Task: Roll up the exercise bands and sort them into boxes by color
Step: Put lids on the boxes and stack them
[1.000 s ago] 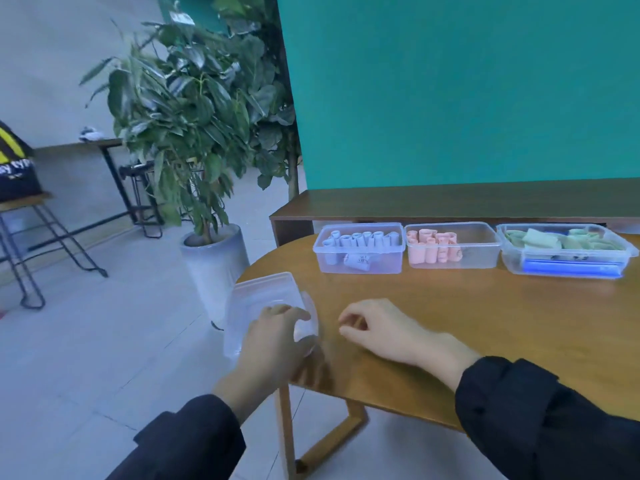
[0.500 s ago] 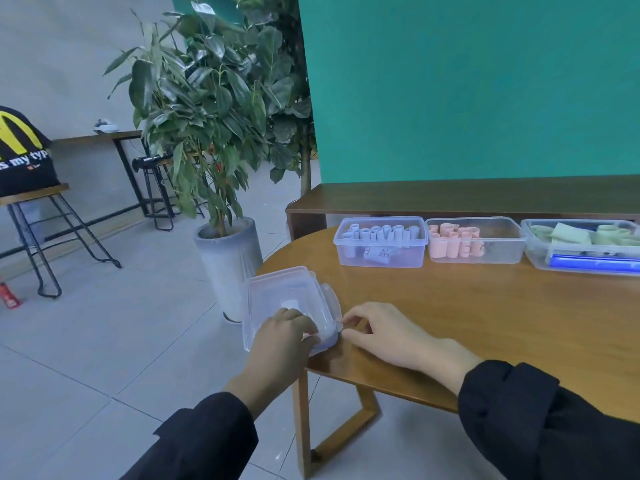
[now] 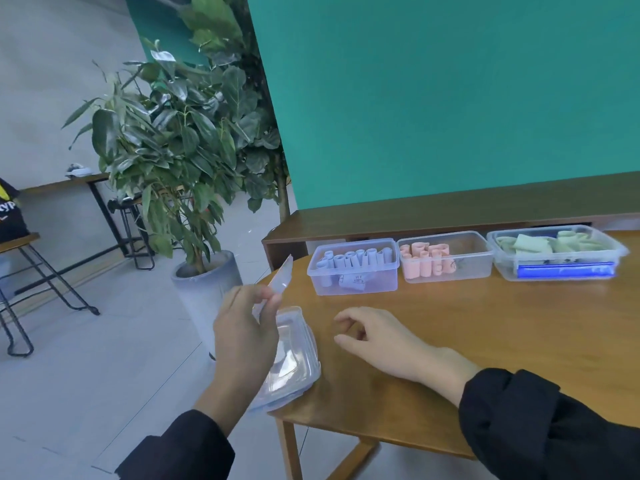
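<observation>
Behind the round wooden surface [image 3: 485, 327] rises a teal wall, with a leafy potted plant [image 3: 180, 157] on the floor at its left. Along the far edge stand three clear plastic boxes: one with rolled pale blue bands [image 3: 353, 261], one with rolled pink bands [image 3: 424, 259], one with pale green bands [image 3: 540, 242]. The left hand [image 3: 246, 341] pinches a clear plastic lid [image 3: 282, 277] tilted up above a stack of clear lids [image 3: 298, 355] at the near-left edge. The right hand [image 3: 384, 337] rests beside them, its grip loosely curled and empty

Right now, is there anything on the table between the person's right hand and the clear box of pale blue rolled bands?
No. In the head view, only bare wooden table lies between the right hand and the clear box of blue rolls.
</observation>
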Action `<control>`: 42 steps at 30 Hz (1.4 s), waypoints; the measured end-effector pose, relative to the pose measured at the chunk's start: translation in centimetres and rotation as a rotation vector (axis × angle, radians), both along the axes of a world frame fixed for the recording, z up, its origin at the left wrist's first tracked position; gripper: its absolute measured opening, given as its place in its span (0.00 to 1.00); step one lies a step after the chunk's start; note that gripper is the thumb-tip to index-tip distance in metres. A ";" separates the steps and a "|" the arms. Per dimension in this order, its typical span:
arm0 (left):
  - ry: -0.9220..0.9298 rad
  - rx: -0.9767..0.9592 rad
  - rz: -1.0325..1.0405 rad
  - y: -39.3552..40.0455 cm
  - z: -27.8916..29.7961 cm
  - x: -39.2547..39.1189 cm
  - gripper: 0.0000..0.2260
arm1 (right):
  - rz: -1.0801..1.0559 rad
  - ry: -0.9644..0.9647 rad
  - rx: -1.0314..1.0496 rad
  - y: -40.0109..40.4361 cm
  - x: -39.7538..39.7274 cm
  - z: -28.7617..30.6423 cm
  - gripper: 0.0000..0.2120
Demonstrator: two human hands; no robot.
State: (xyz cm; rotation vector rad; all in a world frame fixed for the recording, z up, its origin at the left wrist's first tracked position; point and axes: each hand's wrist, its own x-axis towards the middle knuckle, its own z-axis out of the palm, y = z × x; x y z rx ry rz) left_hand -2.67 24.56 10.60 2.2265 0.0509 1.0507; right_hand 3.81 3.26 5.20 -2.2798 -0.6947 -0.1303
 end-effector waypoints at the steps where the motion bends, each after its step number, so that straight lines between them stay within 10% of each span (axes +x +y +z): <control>1: -0.037 -0.043 -0.015 -0.5 1.0 0.3 0.04 | -0.020 -0.006 0.027 -0.4 0.4 0.4 0.21; 10: -0.168 -0.507 -0.149 -4.4 7.4 8.5 0.12 | -0.229 0.056 0.409 -4.8 6.5 5.4 0.38; 17: -0.006 -0.883 -0.221 -4.6 6.5 19.0 0.06 | -0.483 -0.015 0.519 -7.7 12.7 6.4 0.23; 27: 0.432 -0.241 -0.122 -2.6 -0.3 29.7 0.05 | -0.637 0.011 -0.031 -7.2 20.3 4.2 0.15; 42: 0.662 0.059 -0.031 -1.5 -2.9 29.8 0.09 | -0.628 -0.208 -0.475 -4.5 19.9 2.6 0.19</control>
